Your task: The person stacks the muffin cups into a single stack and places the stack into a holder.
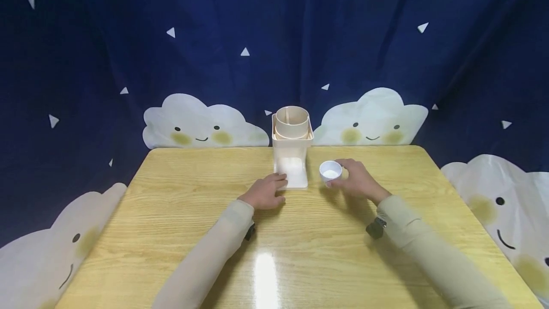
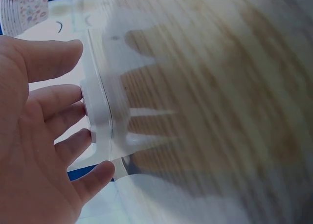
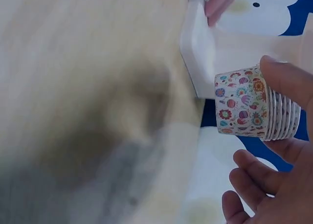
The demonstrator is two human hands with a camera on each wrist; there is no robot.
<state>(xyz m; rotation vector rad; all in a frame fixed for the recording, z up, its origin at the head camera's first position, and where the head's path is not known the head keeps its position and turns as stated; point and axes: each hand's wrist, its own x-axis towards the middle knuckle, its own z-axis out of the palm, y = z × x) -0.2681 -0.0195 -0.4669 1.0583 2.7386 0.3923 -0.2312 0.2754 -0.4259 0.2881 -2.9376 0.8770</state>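
Observation:
A cream plastic stand (image 1: 293,143) with a round tube on top and a flat base (image 1: 295,175) is at the far side of the wooden table. My left hand (image 1: 266,192) rests its fingertips on the left front of that base, thumb held apart. In the left wrist view the fingers (image 2: 68,94) lie against the base's edge. To the right of the stand, my right hand (image 1: 356,180) grips a short stack of small paper cups (image 3: 242,104) between thumb and fingers. The cups carry a colourful flower print and are white inside.
The wooden table (image 1: 326,252) reaches back to a dark blue curtain (image 1: 257,13) printed with white clouds and triangles. Dark wrist devices (image 1: 376,228) are on the underside of both sleeves. A bright light reflection lies on the near tabletop.

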